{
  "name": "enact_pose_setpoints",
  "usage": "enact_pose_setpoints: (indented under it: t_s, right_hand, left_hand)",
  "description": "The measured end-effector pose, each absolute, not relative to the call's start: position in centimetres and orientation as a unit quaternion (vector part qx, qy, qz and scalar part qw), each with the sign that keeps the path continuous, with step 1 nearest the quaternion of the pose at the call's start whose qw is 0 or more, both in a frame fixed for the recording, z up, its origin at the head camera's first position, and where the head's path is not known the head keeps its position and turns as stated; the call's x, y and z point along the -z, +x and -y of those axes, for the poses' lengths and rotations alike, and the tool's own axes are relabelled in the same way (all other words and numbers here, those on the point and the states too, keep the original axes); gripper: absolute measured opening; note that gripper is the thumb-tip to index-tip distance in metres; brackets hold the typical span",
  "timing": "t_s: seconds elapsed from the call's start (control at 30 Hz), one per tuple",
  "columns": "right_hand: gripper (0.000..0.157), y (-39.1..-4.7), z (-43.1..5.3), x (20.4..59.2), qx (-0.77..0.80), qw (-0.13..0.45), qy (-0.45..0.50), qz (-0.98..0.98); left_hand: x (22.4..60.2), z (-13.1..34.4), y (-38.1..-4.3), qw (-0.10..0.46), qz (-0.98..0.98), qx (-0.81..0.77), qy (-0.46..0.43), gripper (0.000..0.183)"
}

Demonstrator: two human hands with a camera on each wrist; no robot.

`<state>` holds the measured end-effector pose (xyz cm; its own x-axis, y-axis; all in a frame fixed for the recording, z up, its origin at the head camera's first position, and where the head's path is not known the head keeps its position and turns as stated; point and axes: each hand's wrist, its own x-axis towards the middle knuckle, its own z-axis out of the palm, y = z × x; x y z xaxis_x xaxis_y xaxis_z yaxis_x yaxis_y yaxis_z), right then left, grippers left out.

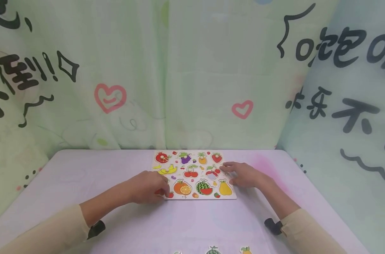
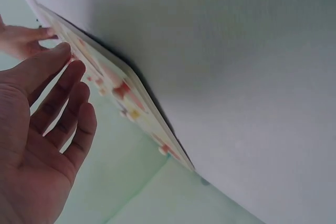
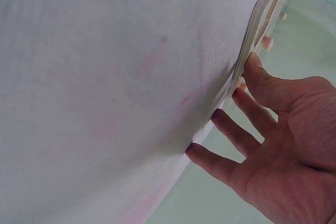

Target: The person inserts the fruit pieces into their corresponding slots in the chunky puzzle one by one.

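Note:
A white fruit puzzle board (image 1: 208,198) with small knobs on its pieces lies flat at the far middle of the table. By its near left corner is my left hand (image 1: 149,187), covering the piece there. In the left wrist view, the thumb and fingers of that hand (image 2: 42,129) are loosely bent and apart, with the board's edge (image 2: 157,109) beyond them. My right hand (image 1: 243,174) is at the right edge, fingers spread. The right wrist view shows its thumb (image 3: 255,66) against the board's side and other fingertips down at the table.
At the bottom of the head view, several fruit pieces are cut off by the frame, including a watermelon piece (image 1: 213,251) and a yellow fruit piece (image 1: 245,251). A pale cloth covers the table (image 1: 192,225). Printed curtains (image 1: 192,70) hang behind and beside it.

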<state>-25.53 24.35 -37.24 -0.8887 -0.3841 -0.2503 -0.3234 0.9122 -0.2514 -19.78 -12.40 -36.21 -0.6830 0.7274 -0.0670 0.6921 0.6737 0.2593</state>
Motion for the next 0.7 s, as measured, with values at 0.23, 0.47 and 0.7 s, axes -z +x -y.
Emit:
enact_pose_setpoints:
  t_s: [0.23, 0.47, 0.7]
  right_hand:
    - [0.063, -25.5, -24.4, 37.2, 0.101, 0.149, -0.182, -0.967]
    - [0.063, -25.5, -24.4, 37.4, 0.102, 0.147, -0.18, -0.967]
    - [0.063, -25.6, -24.5, 37.3, 0.1, 0.146, -0.183, -0.967]
  left_hand:
    - [36.2, 11.3, -17.2, 0.104, -0.885, -0.121, 0.437, 0.008]
    - [36.3, 10.2, -14.9, 0.139, -0.873, -0.124, 0.45, 0.01]
    - [36.9, 9.5, -13.3, 0.161, -0.847, -0.132, 0.49, 0.012]
